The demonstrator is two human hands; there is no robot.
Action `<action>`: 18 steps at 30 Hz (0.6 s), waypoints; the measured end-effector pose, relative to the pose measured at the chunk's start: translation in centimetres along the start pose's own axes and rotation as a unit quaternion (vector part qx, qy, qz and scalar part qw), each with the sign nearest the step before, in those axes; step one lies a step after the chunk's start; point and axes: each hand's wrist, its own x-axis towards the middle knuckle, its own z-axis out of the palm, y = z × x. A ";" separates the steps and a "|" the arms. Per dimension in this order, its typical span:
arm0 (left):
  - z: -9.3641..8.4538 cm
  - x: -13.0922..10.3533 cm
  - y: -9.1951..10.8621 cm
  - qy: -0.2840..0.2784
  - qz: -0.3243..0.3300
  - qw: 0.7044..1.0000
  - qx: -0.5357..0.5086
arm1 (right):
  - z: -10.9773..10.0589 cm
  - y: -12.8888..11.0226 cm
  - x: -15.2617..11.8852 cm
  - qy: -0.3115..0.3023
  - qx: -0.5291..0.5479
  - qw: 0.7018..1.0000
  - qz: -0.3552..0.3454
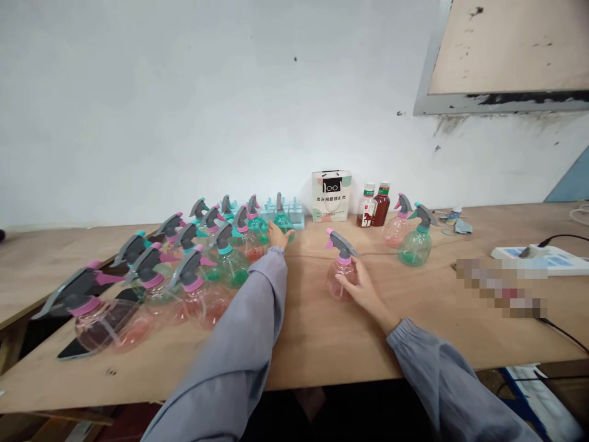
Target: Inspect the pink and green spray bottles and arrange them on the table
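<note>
Spray bottles point(234, 266) crowd the wooden table point(313, 344) left of the upright paper bag point(331, 197); two more stand to its right, past two drink bottles point(381, 207). Nearer than the bag, the right hand point(361, 285) curls thumb and fingers round a pink spray bottle point(337, 274). Just left of the bag, the left hand point(278, 237) meets a green one, fingers partly spread; whether they grip cannot be told.
</note>
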 end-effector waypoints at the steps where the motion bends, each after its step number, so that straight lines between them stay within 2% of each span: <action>1: -0.3 -0.6 0.4 0.008 0.007 1.000 -0.007 | 0.1 0.1 0.0 -0.001 -0.001 1.000 -0.001; 3: -1.0 -2.5 1.5 0.014 0.035 0.999 -0.030 | 0.2 0.2 -0.1 -0.001 -0.003 1.000 -0.005; 5: -2.1 -5.5 3.0 -0.011 0.090 0.993 -0.072 | 0.4 0.3 -0.3 0.005 -0.009 1.000 -0.006; 6: -2.8 -7.3 3.8 -0.043 0.125 0.987 -0.096 | 0.5 0.3 -0.4 0.009 -0.014 1.000 -0.007; 8: -4.1 -11.1 5.7 -0.148 0.194 0.960 -0.140 | 1.0 0.2 -0.8 0.013 -0.031 0.999 -0.014; 10: -5.2 -14.4 7.7 -0.248 0.235 0.928 -0.146 | 1.7 -0.1 -1.2 0.000 -0.048 0.998 -0.031; 13: -6.0 -17.1 10.0 -0.251 0.196 0.936 -0.153 | 3.0 -1.0 -1.9 -0.048 -0.075 0.993 -0.073; 16: -6.6 -17.3 10.6 -0.212 0.115 0.952 -0.189 | 3.0 -2.3 -2.2 -0.130 -0.106 0.979 -0.118; 18: -7.4 -16.7 10.1 -0.202 0.088 0.954 -0.203 | 1.5 -2.8 -1.8 -0.152 -0.120 0.972 -0.134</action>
